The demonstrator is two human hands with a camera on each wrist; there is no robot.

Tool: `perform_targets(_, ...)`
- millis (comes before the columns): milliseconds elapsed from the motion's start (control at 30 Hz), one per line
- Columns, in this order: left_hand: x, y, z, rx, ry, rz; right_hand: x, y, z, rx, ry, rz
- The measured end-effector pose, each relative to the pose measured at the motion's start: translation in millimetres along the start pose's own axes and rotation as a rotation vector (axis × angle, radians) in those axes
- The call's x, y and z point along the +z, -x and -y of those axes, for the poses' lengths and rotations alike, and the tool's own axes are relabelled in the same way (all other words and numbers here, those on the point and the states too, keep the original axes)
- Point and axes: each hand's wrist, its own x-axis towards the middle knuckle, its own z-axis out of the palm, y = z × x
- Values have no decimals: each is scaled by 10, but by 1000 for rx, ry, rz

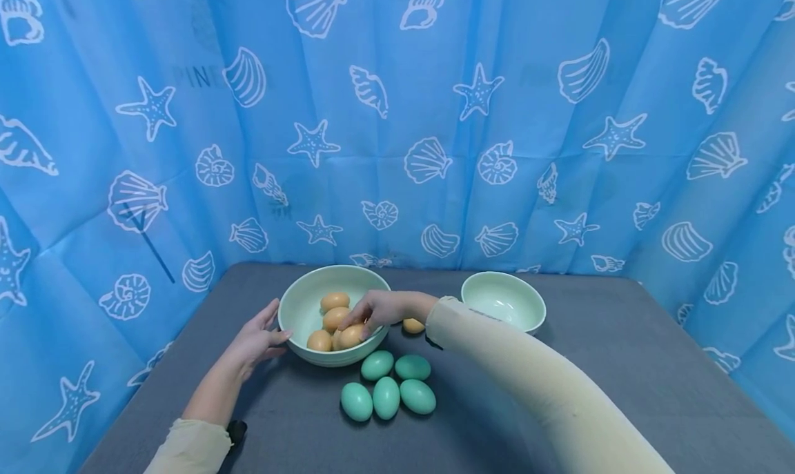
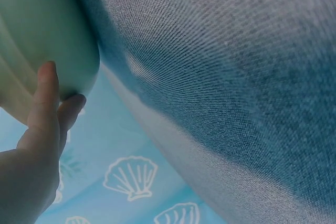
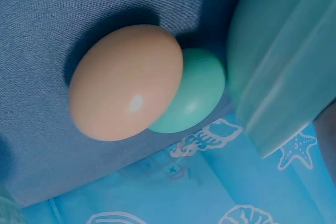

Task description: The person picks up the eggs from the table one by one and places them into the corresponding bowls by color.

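A pale green bowl [image 1: 310, 301] stands on the left part of the table with several brown eggs [image 1: 335, 301] in it. My right hand [image 1: 385, 307] reaches over its right rim, thumb and fingers pinching a brown egg [image 1: 352, 337] low inside among the others. At the bowl's left side, my left hand [image 1: 253, 339] rests against the outer wall, fingers extended; the left wrist view shows fingertips [image 2: 47, 77] on that wall. Several green eggs [image 1: 386, 398] lie on the cloth in front of the bowl. Under my right wrist a brown egg [image 3: 126, 82] partly covers a green egg [image 3: 199, 93].
A second pale green bowl [image 1: 503, 298] stands farther right, with no eggs visible in it. Grey cloth [image 1: 621, 363] covers the table. A blue curtain [image 1: 397, 136] with white shells hangs behind and along both sides.
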Motion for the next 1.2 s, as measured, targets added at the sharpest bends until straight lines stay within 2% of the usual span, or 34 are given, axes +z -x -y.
perform_targets(233,-4,6,9,-1,5,14,67,-94,13,17,30,47)
perform_targets(533,-15,39,20,16,12,51,147,-172,5,73,54,51)
perform_targets(800,-36,35,-1,8,4,56,152,-230,-5,67,128,86)
perform_targets(867,-39,26,-5,3,0,53,149,-220,9,65,123,72)
perform_targets(1100,-37,18,-18,-3,7,48,101,-96,82,95,-23,-27)
perform_targets(1200,-36,21,-16,3,6,49,81,0,85,74,-30,-65)
